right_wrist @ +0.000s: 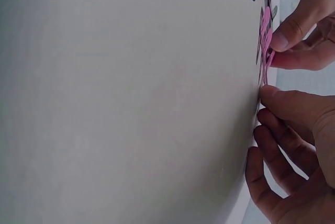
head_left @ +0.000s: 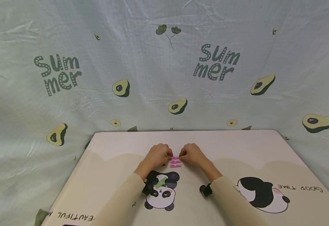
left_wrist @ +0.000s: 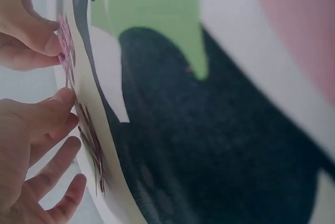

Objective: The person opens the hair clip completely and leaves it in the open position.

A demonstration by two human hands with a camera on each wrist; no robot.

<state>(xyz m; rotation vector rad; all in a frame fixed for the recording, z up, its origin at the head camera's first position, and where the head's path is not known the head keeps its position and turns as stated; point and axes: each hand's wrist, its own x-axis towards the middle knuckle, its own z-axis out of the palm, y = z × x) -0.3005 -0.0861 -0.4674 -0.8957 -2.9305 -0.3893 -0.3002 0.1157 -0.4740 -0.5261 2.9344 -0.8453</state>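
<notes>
Three pink snap hair clips lie one below another near the table's middle. The farthest pink hair clip (head_left: 175, 158) spans between both hands. My left hand (head_left: 159, 155) pinches its left end with thumb and forefinger, while my right hand (head_left: 192, 154) pinches the right end. Just nearer lie the middle clip (head_left: 176, 162) and the nearest clip (head_left: 176, 166), side by side in a neat column. From the left wrist, darker clips (left_wrist: 93, 143) show beside the left hand's fingers; that hand mostly covers them in the head view.
The pale table mat (head_left: 110, 175) carries a printed panda (head_left: 161, 199) in front of the hands and another printed panda (head_left: 263, 194) at the right. Behind the table hangs a curtain (head_left: 153, 62) with avocado prints. A dark edge (head_left: 71, 225) shows at the bottom left.
</notes>
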